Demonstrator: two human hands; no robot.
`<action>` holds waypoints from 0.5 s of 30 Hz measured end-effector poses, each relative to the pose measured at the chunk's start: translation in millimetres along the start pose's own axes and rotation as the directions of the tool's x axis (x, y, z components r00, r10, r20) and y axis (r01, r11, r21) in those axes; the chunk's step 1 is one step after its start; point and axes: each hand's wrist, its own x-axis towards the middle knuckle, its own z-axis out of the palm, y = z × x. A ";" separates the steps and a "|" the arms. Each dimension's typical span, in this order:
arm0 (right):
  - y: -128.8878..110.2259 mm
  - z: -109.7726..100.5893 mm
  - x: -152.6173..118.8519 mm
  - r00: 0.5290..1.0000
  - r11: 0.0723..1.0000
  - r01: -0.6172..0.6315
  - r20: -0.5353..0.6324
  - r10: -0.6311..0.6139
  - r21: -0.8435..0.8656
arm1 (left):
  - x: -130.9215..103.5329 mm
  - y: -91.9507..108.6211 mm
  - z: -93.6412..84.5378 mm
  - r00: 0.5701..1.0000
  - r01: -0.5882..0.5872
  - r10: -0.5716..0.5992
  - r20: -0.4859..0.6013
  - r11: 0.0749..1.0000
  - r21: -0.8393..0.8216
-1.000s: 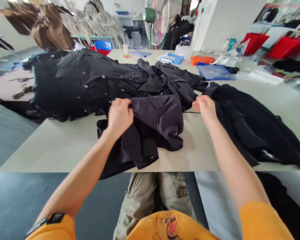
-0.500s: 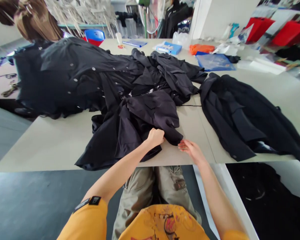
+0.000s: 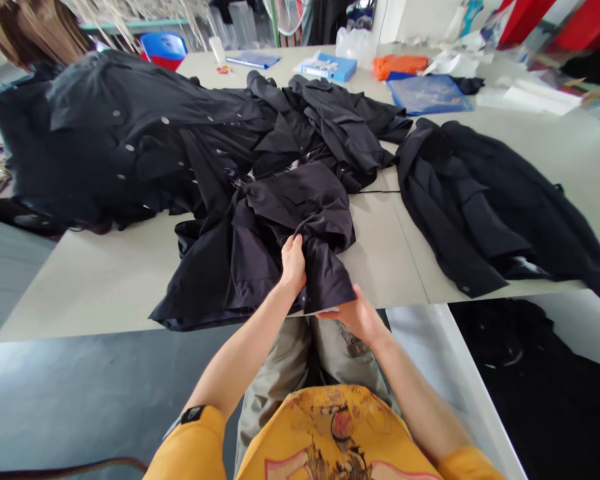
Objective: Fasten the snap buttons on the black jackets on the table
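A dark jacket (image 3: 260,247) lies crumpled at the table's front edge, one sleeve (image 3: 327,277) pulled toward me. My left hand (image 3: 294,263) is closed on a bunched fold of that sleeve, thumb on top. At the sleeve's cuff end is my right hand (image 3: 360,317), its thumb at the cuff's corner and its fingers reaching along and under the hem. Part of those fingers is hidden by the cloth. Small snap buttons show near the cuff.
A large pile of dark garments (image 3: 105,147) covers the table's left and back. Another dark jacket (image 3: 490,207) lies to the right. Behind are a blue binder (image 3: 330,67), an orange bag (image 3: 400,67) and a blue plastic folder (image 3: 427,93). Black cloth (image 3: 545,387) lies below at right.
The sleeve's cuff has come down and toward me, now at the table edge. My left hand has moved left and up the sleeve; my right has moved lower and under the cuff.
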 end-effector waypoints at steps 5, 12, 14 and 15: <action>12.6 13.4 2.9 0.997 0.995 -0.013 -0.068 0.020 0.094 | 2.0 -9.4 -30.6 0.948 0.157 -0.184 0.261 0.980 0.120; 29.8 -4.3 21.4 0.910 0.992 -0.032 -0.407 0.080 0.123 | -44.9 -13.3 -92.9 0.760 0.331 -0.467 0.452 0.876 0.350; 33.3 -3.0 26.0 0.923 0.997 -0.012 -0.383 0.038 0.071 | -61.1 -18.0 -101.2 0.738 0.369 -0.491 0.463 0.868 0.333; 34.9 -1.5 27.1 0.927 0.999 -0.001 -0.374 0.014 0.036 | -67.3 -19.7 -103.3 0.766 0.361 -0.468 0.441 0.881 0.307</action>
